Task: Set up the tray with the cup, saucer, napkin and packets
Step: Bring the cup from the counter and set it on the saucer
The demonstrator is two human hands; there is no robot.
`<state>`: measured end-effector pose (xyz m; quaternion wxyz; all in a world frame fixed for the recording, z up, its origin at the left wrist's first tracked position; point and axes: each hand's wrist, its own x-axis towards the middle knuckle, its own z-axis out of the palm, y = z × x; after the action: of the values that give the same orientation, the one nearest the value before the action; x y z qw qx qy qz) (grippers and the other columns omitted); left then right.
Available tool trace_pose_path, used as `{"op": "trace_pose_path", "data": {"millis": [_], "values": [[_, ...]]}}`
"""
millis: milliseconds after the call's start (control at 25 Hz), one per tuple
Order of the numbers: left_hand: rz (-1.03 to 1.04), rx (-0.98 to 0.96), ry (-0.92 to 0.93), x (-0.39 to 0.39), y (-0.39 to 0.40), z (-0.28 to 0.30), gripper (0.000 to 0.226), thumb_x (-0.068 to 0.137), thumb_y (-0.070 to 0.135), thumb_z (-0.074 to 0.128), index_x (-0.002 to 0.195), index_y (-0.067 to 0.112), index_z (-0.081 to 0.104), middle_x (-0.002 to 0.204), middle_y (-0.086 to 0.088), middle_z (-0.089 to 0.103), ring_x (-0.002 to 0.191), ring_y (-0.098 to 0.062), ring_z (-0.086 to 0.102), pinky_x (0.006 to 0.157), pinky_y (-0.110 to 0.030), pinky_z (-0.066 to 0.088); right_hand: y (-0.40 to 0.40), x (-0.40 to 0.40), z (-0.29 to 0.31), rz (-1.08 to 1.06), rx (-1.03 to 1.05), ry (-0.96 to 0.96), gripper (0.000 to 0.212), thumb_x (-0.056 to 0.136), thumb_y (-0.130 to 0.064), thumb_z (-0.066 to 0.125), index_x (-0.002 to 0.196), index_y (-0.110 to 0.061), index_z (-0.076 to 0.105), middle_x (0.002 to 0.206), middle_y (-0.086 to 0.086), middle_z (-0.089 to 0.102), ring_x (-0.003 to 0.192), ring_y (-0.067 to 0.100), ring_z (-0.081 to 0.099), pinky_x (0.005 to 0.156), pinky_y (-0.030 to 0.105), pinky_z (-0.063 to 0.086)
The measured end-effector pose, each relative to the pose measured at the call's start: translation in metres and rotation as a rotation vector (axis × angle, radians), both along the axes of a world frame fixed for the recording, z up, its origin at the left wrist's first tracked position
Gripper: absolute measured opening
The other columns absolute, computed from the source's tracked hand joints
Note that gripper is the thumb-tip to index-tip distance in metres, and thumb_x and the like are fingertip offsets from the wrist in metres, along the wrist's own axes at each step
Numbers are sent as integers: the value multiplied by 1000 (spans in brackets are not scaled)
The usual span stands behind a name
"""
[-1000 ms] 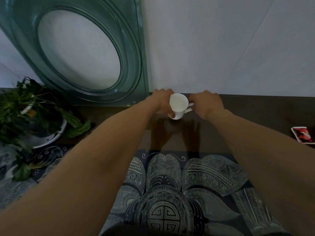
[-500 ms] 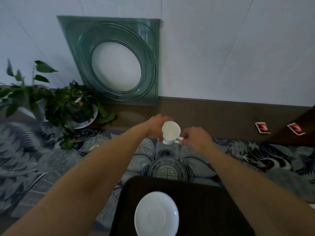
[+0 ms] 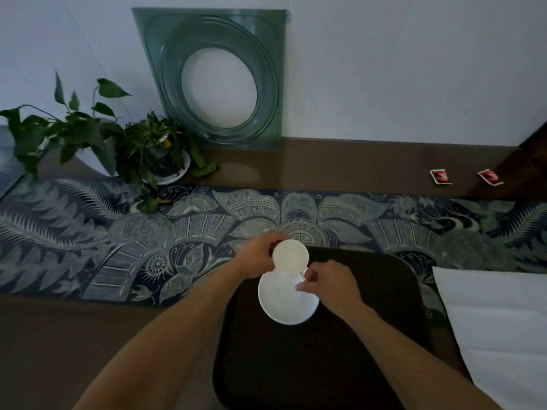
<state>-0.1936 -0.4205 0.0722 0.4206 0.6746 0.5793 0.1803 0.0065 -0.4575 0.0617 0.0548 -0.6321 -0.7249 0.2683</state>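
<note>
A white cup (image 3: 290, 257) hangs just over the far edge of the white saucer (image 3: 284, 303), which lies on the dark tray (image 3: 370, 335). My left hand (image 3: 257, 255) wraps the cup's left side. My right hand (image 3: 328, 284) pinches its handle on the right. Whether the cup touches the saucer I cannot tell. A white napkin (image 3: 497, 329) lies to the right of the tray. Two red packets (image 3: 440, 176) (image 3: 490, 176) rest on the dark tabletop at the far right.
A patterned blue runner (image 3: 118, 232) crosses the table behind the tray. Two potted plants (image 3: 154, 152) stand at the back left. A green glass panel with a round hole (image 3: 219, 81) leans on the white wall.
Both hands have carried the cup from the back of the table toward me, down to the saucer on the tray. The view has tilted down and pulled back.
</note>
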Motion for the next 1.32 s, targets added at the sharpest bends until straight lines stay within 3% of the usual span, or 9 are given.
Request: {"op": "trace_pose_path", "data": {"millis": [160, 360, 640, 800, 1120, 1320], "values": [[24, -21, -13, 1, -30, -22, 54, 74, 0, 74, 124, 16, 61, 118, -3, 66, 109, -16, 61, 90, -28, 51, -40, -8, -22, -51, -77, 56, 22, 74, -52, 75, 79, -33, 65, 75, -15, 62, 78, 2, 57, 83, 30, 49], [52, -29, -13, 2, -41, -33, 51, 79, 0, 71, 126, 15, 60, 122, -4, 64, 111, -15, 60, 94, -34, 51, -53, -11, -32, -81, -2, 37, 24, 75, -53, 73, 82, -31, 66, 72, -15, 56, 80, 4, 56, 88, 35, 49], [44, -5, -16, 5, -35, -40, 48, 80, -4, 62, 124, 16, 62, 120, -5, 66, 110, -18, 60, 95, -41, 51, -51, -8, -40, -98, 2, 30, 26, 78, -54, 70, 88, -30, 66, 84, -12, 67, 87, 6, 56, 94, 37, 46], [-2, -14, 26, 6, -32, -42, 47, 83, -2, 61, 125, 18, 62, 122, -3, 65, 112, -16, 59, 95, -37, 51, -58, -14, -42, -125, 6, 57, 27, 78, -52, 72, 92, -29, 68, 86, -13, 67, 86, 4, 57, 93, 36, 47], [-30, -92, 186, 3, -31, -40, 59, 81, -7, 50, 133, 20, 56, 130, -6, 61, 119, -21, 55, 102, -41, 46, -62, -20, -36, -97, -50, 74, 27, 82, -53, 67, 94, -29, 65, 90, -13, 66, 87, 3, 56, 94, 36, 46], [-130, -174, 491, 3, -13, -23, 48, 90, 11, 51, 137, 20, 50, 136, -7, 56, 122, -23, 51, 104, -39, 42, -57, 16, -16, -15, -140, -59, 32, 91, -55, 51, 99, -27, 63, 97, -8, 64, 91, 10, 58, 85, 36, 51]]}}
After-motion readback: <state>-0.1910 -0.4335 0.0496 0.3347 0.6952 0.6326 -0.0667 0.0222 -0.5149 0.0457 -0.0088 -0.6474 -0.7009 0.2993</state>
